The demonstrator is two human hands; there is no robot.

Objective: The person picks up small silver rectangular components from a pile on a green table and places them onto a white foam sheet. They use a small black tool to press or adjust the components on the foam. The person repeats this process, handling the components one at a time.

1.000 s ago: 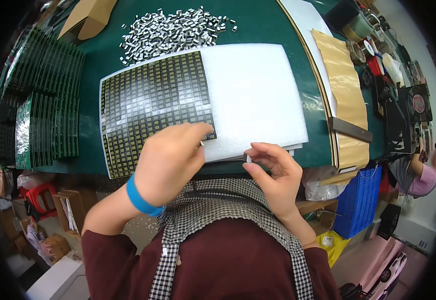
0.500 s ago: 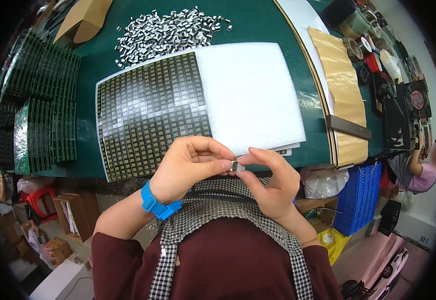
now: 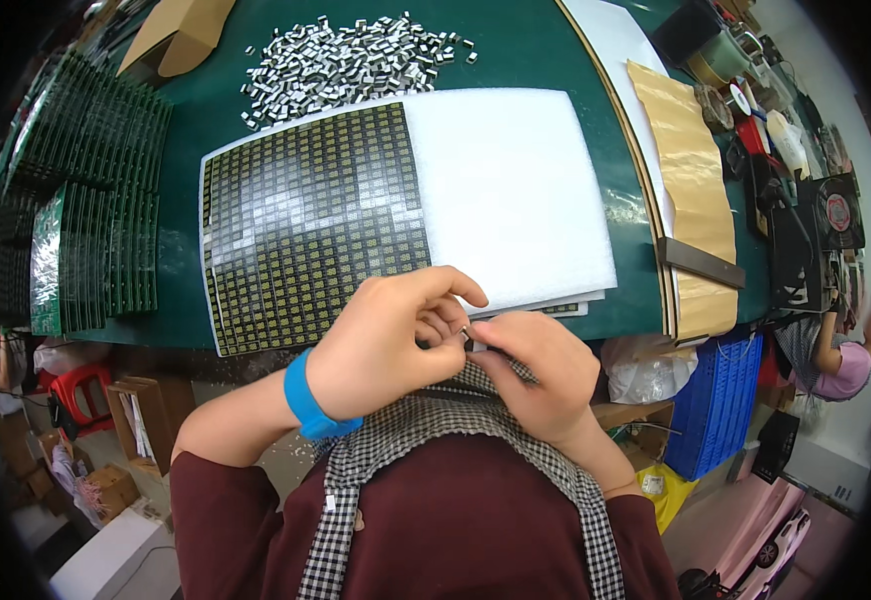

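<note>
Just above my lap, at the table's near edge, my right hand (image 3: 544, 375) pinches a small black-and-white block (image 3: 468, 338) between thumb and fingers. My left hand (image 3: 388, 330), with a blue band at the wrist, is right beside it. Its index finger is raised away from the thumb, and the other fingers are loosely curled. The thumb tip lies close to the block; whether it touches cannot be made out. Beyond my hands a sheet of black squares with yellow marks (image 3: 306, 215) covers the left part of a white foam sheet (image 3: 516, 190).
A heap of small black-and-white blocks (image 3: 356, 65) lies behind the foam on the green table (image 3: 181, 235). Stacked green circuit boards (image 3: 96, 200) stand at the left. Brown paper (image 3: 691, 180) with a dark bar (image 3: 701, 262) lies right, above a blue crate (image 3: 716, 405).
My left index finger has lifted off the block, and the left hand has turned. The right hand keeps its pinch, with the block turned and less visible. The view has shifted slightly.
</note>
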